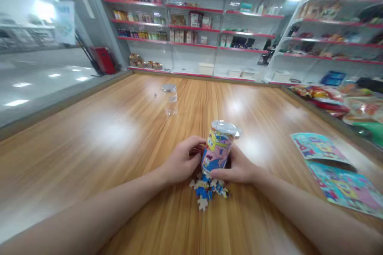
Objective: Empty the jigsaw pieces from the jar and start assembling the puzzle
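Note:
A colourful cartoon-printed puzzle can (pixel 219 146) with a clear lid stands tilted on the wooden table (pixel 119 147). My left hand (pixel 182 161) curls its fingers against the can's left side. My right hand (pixel 237 167) grips the can's lower right side. A small heap of jigsaw pieces (pixel 207 190) in blue, white and yellow lies on the table just in front of the can, between my hands.
A clear plastic jar (pixel 170 99) with a silver lid stands farther back on the table. Two printed puzzle sheets (pixel 332 171) lie at the right. Packaged goods (pixel 329 97) pile along the right edge. Shop shelves (pixel 191 24) line the back wall.

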The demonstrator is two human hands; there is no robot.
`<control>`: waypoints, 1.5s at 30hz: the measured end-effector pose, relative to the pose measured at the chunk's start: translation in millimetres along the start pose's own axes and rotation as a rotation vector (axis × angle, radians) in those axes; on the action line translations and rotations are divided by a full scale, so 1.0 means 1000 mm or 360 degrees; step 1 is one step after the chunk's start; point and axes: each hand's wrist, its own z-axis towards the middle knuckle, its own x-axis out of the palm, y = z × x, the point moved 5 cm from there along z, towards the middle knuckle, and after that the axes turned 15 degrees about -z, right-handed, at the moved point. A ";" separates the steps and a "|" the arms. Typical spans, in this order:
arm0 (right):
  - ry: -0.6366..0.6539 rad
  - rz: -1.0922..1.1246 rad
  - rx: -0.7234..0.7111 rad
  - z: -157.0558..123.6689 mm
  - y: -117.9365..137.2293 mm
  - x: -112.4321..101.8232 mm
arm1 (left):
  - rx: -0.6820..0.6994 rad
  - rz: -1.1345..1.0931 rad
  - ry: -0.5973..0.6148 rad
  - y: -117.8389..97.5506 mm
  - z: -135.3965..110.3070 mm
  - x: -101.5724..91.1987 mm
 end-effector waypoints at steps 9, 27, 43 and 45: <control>-0.0165 0.0191 0.0121 0.003 -0.008 -0.007 | -0.0058 0.0056 0.0071 0.005 0.000 0.003; -0.0652 0.0308 0.0207 0.002 -0.035 -0.026 | 0.0274 0.1427 0.1026 -0.017 -0.027 0.044; -0.0689 0.0320 0.0233 0.003 -0.035 -0.026 | 0.0478 0.1286 0.1238 -0.028 -0.029 0.050; -0.0703 0.0311 0.0241 0.003 -0.036 -0.027 | 0.0432 0.1323 0.1238 -0.026 -0.029 0.050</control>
